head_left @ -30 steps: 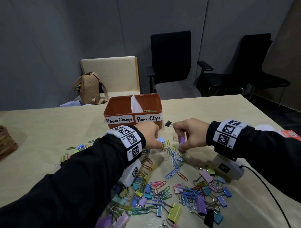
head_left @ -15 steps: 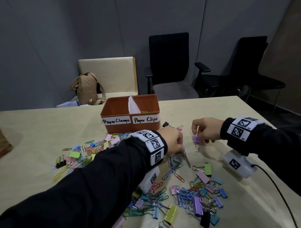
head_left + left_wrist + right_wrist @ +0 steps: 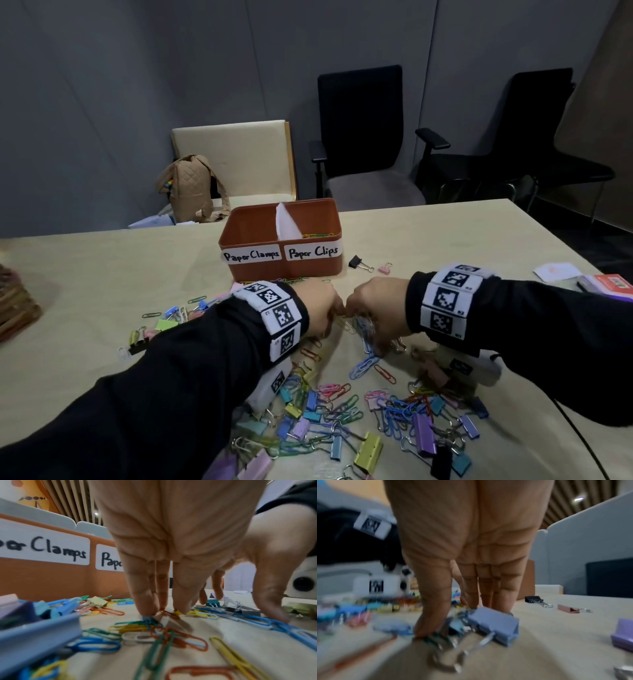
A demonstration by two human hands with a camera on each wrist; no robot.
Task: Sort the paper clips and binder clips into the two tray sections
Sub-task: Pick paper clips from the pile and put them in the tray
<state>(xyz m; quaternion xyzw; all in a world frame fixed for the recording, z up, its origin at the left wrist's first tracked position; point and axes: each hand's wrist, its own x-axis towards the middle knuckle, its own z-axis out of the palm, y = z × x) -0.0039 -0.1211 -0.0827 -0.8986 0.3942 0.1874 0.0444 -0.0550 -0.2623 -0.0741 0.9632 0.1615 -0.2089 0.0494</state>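
The orange tray (image 3: 308, 272) stands mid-table, labelled "Paper Clamps" on the left and "Paper Clips" on the right; a few paper clips (image 3: 317, 235) lie in the right section. Coloured paper clips and binder clips (image 3: 342, 411) are strewn in front of it. My left hand (image 3: 320, 305) and right hand (image 3: 373, 305) meet over the pile. The left hand (image 3: 211, 612) has straight fingers, whose tips press on paper clips (image 3: 161, 615), thumb spread apart. The right hand (image 3: 455, 619) has its thumb and fingers around a lavender-blue binder clip (image 3: 494, 623); that view is blurred.
A black binder clip (image 3: 356, 262) and a pink one (image 3: 384, 270) lie right of the tray. Papers and a red card (image 3: 613, 284) sit at the far right, a woven stack (image 3: 13, 308) at the left edge. Chairs and a tan backpack (image 3: 191, 188) stand beyond the table.
My right hand, which held a purple binder clip raised to the right, has come down and left onto the pile beside the left hand. The left hand stayed on the clips.
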